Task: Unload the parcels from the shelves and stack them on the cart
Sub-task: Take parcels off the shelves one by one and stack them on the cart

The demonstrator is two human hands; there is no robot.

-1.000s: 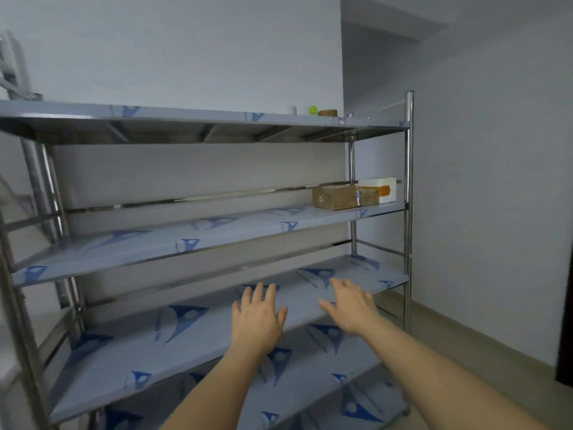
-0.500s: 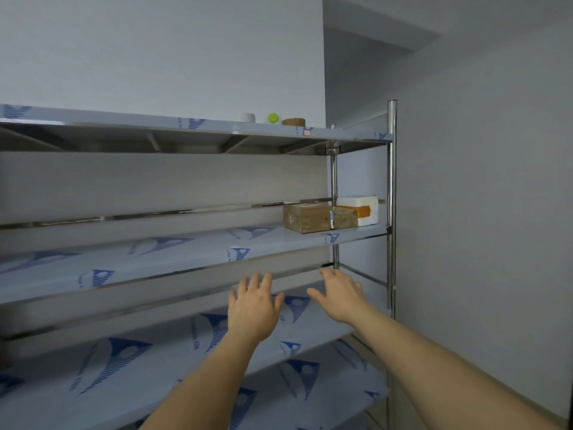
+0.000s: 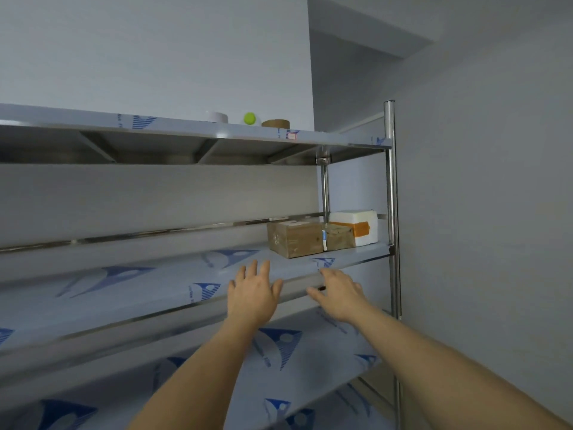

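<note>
A head-worn camera looks at a steel shelving unit (image 3: 391, 181) standing against a pale wall in a corner. Compared with a second ago, both bare arms have risen from the level of a lower shelf to the front edge of the middle shelf (image 3: 350, 261), and the parcels appear larger and nearer, so the person seems to be closing in for the next pick. The left hand (image 3: 252, 294) is released, fingers straight and spread, holding nothing; the right hand (image 3: 339, 294) is likewise released and holding nothing, its fingers stretched toward the shelf edge. Neither hand touches a parcel yet. The parcels sit together at the far right end of the middle shelf: a brown cardboard box (image 3: 294, 238) nearest the hands, a smaller brown parcel (image 3: 339, 238) just beside it, and a white foam box (image 3: 356, 226) with an orange tape band behind, close to the right post. The rest of this shelf and the shelves below show only blue-printed protective film, which suggests the unloading is well along. The cart is out of view. On the top shelf (image 3: 186, 127) rest a white round object (image 3: 217, 117), a small green ball (image 3: 249, 118) and a roll of brown tape (image 3: 276, 123). Nothing lies between the hands and the parcels, though the right post and the back rail crowd the foam box.
</note>
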